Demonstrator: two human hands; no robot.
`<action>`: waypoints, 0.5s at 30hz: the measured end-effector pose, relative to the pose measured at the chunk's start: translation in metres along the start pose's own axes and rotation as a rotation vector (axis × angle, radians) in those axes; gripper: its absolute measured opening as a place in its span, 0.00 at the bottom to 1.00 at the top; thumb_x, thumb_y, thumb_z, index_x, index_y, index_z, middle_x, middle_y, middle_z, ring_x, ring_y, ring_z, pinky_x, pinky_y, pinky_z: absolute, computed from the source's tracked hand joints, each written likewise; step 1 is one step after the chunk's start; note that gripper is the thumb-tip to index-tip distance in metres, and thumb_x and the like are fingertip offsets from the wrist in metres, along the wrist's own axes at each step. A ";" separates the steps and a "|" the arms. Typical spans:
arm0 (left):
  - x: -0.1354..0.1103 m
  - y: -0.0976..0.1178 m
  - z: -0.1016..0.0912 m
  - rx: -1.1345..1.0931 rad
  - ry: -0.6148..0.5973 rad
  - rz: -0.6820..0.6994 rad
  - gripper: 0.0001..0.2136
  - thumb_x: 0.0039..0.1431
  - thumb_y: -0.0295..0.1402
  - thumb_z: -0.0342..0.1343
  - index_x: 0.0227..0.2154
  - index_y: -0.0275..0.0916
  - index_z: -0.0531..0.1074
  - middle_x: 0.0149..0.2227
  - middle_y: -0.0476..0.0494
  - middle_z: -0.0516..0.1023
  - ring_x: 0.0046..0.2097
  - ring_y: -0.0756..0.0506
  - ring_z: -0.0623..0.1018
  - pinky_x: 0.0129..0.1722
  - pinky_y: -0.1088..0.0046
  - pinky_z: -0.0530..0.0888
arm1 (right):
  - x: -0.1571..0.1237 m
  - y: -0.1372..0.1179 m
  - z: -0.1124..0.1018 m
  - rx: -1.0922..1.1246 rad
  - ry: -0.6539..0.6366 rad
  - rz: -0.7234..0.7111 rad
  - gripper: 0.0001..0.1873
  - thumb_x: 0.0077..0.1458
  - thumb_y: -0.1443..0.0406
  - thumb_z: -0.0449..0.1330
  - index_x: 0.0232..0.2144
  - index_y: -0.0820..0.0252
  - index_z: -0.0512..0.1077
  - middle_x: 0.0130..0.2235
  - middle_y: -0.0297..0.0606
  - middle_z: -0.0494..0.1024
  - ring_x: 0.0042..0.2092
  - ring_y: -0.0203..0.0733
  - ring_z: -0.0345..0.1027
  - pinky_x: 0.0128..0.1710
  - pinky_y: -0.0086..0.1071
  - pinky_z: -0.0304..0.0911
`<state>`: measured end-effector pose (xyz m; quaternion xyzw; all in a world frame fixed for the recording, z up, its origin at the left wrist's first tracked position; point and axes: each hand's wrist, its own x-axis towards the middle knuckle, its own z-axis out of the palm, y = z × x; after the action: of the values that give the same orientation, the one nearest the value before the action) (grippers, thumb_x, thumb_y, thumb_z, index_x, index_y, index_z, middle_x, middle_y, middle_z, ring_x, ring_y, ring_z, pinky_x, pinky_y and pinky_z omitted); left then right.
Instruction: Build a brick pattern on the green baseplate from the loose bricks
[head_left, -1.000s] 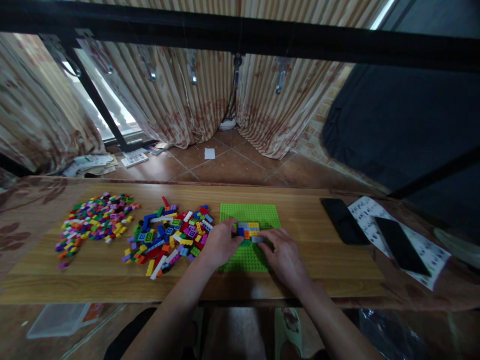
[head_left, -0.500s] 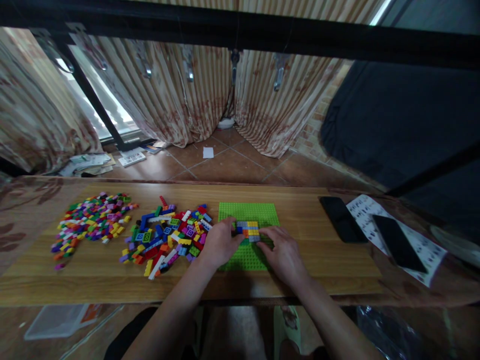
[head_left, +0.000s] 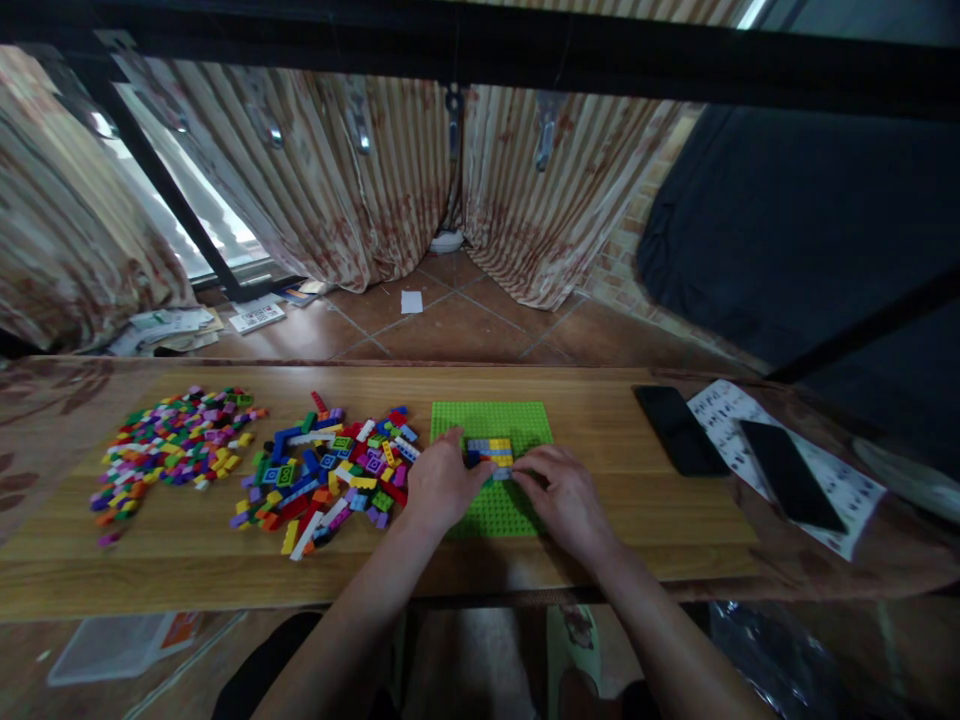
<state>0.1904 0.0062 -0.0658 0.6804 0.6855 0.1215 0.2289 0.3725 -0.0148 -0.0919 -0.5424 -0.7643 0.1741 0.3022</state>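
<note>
A small flat block of toy bricks [head_left: 496, 446], grey, yellow, blue and white, lies over the middle of the green baseplate [head_left: 491, 415]. My left hand [head_left: 440, 482] grips the block from the left, fingers at its far left corner and thumb across its near edge. My right hand [head_left: 566, 498] is pinched at the near right corner of the same block. The fingertips and thumb hide part of its near side, so I cannot tell whether a loose brick is between my right fingers.
Left of the baseplate lies a heap of larger mixed bricks [head_left: 330, 475]. Farther left is a pile of small bricks [head_left: 176, 435]. On the right are a black phone-like slab [head_left: 681, 430], a printed sheet [head_left: 724, 412] and a second dark slab [head_left: 791, 475] on it.
My left thumb has slid right along the block's near edge, covering the orange brick. My right fingers have closed together at its near right corner. The view has shifted slightly.
</note>
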 end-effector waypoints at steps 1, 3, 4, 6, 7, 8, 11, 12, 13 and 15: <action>0.000 0.002 0.000 0.018 0.002 -0.010 0.29 0.55 0.46 0.56 0.55 0.33 0.65 0.42 0.35 0.79 0.42 0.39 0.79 0.37 0.69 0.70 | 0.000 0.000 0.001 0.003 -0.001 -0.001 0.06 0.58 0.66 0.59 0.32 0.55 0.76 0.34 0.37 0.76 0.39 0.43 0.67 0.41 0.38 0.63; -0.001 0.005 0.001 0.053 0.011 -0.029 0.29 0.55 0.46 0.57 0.55 0.34 0.65 0.42 0.36 0.79 0.42 0.39 0.79 0.37 0.69 0.70 | 0.001 0.001 0.004 -0.001 -0.001 0.003 0.06 0.58 0.66 0.59 0.32 0.55 0.77 0.33 0.36 0.76 0.39 0.43 0.67 0.41 0.37 0.62; -0.001 0.006 0.002 0.067 0.018 -0.037 0.28 0.55 0.46 0.57 0.55 0.35 0.66 0.42 0.36 0.79 0.42 0.39 0.79 0.36 0.69 0.70 | 0.001 0.001 0.004 -0.006 0.000 0.006 0.05 0.58 0.66 0.60 0.32 0.55 0.77 0.33 0.37 0.76 0.39 0.43 0.67 0.40 0.37 0.62; -0.001 0.007 0.003 0.082 0.037 -0.045 0.27 0.54 0.46 0.57 0.54 0.36 0.66 0.42 0.37 0.79 0.42 0.39 0.79 0.36 0.68 0.70 | 0.001 0.002 0.005 -0.016 0.002 0.010 0.05 0.57 0.66 0.60 0.32 0.56 0.77 0.34 0.37 0.76 0.39 0.43 0.67 0.40 0.37 0.62; -0.001 0.007 0.004 0.083 0.045 -0.048 0.27 0.54 0.46 0.57 0.54 0.36 0.66 0.42 0.38 0.79 0.42 0.39 0.79 0.36 0.68 0.70 | 0.001 0.002 0.005 -0.019 0.004 0.011 0.05 0.57 0.66 0.60 0.31 0.56 0.77 0.34 0.37 0.76 0.39 0.43 0.67 0.41 0.37 0.62; -0.001 0.007 0.005 0.080 0.048 -0.049 0.27 0.55 0.46 0.57 0.54 0.36 0.66 0.42 0.38 0.79 0.42 0.39 0.79 0.36 0.68 0.70 | 0.001 0.002 0.006 -0.021 0.005 0.011 0.05 0.57 0.66 0.61 0.31 0.56 0.77 0.34 0.37 0.76 0.39 0.43 0.67 0.41 0.37 0.62; -0.001 0.007 0.006 0.078 0.054 -0.058 0.27 0.55 0.47 0.56 0.54 0.37 0.66 0.43 0.38 0.79 0.43 0.39 0.79 0.37 0.68 0.70 | 0.002 0.002 0.006 -0.019 0.006 0.013 0.05 0.57 0.66 0.61 0.30 0.56 0.77 0.33 0.37 0.76 0.38 0.42 0.67 0.41 0.36 0.62; -0.002 0.007 0.006 0.078 0.055 -0.063 0.27 0.55 0.47 0.56 0.53 0.37 0.66 0.43 0.38 0.79 0.43 0.39 0.79 0.37 0.68 0.70 | 0.002 0.002 0.006 -0.018 0.005 0.015 0.05 0.57 0.66 0.61 0.30 0.56 0.77 0.32 0.36 0.76 0.38 0.42 0.66 0.40 0.36 0.61; -0.002 0.007 0.006 0.078 0.055 -0.069 0.26 0.55 0.47 0.56 0.53 0.38 0.66 0.44 0.38 0.79 0.43 0.39 0.79 0.37 0.69 0.70 | 0.002 0.002 0.006 -0.019 0.004 0.017 0.05 0.57 0.66 0.61 0.30 0.56 0.77 0.32 0.36 0.76 0.38 0.42 0.66 0.40 0.36 0.61; -0.003 0.008 0.005 0.078 0.052 -0.078 0.26 0.54 0.46 0.56 0.52 0.38 0.66 0.44 0.38 0.79 0.44 0.39 0.79 0.37 0.69 0.70 | 0.003 0.001 0.005 -0.025 -0.006 0.020 0.06 0.57 0.66 0.61 0.29 0.55 0.77 0.31 0.36 0.76 0.38 0.42 0.66 0.40 0.35 0.60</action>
<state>0.2001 0.0032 -0.0661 0.6581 0.7215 0.1032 0.1891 0.3690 -0.0118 -0.0959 -0.5532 -0.7619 0.1692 0.2912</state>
